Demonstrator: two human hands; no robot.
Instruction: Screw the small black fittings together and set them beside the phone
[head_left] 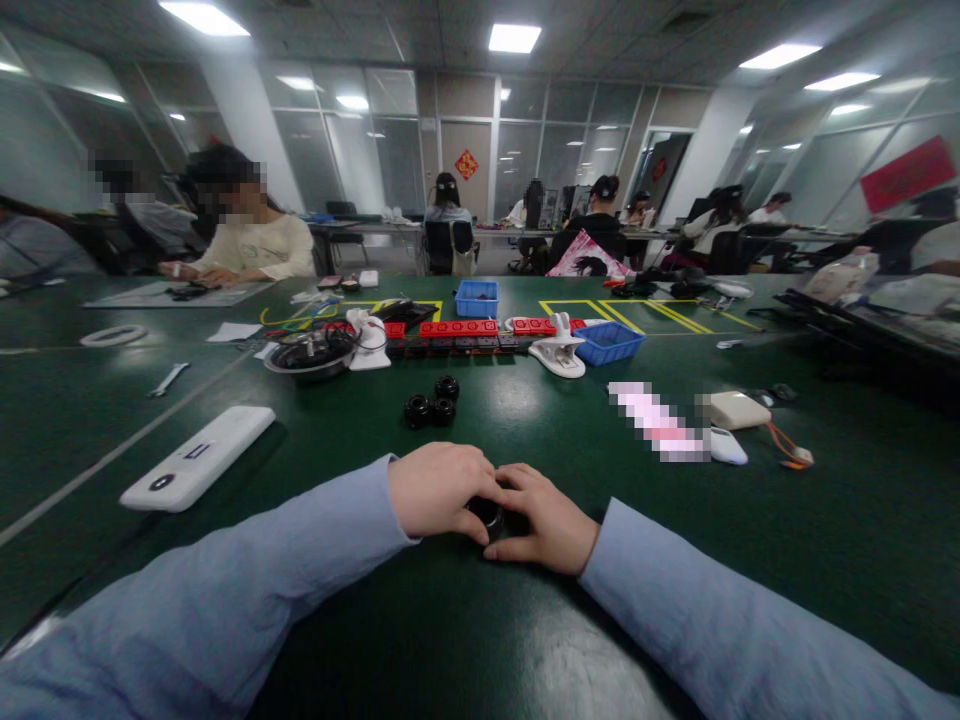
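My left hand point(441, 490) and my right hand point(546, 518) meet at the middle of the green table, near its front. Between them sits a small black round part point(491, 514), mostly covered by my fingers. Both hands are closed around it, the left from its left side and the right from its right side. What exactly the part is cannot be made out. Just beyond my left hand stand several glossy black wheel-like pieces point(431, 407), grouped close together.
A white oblong device point(199, 460) lies at left, with a wrench point(169, 379) behind it. Red sockets point(459, 328), a white clip base point(559, 355) and blue baskets point(611, 343) line the back. A beige box point(736, 409) lies right. A co-worker point(255, 240) sits across.
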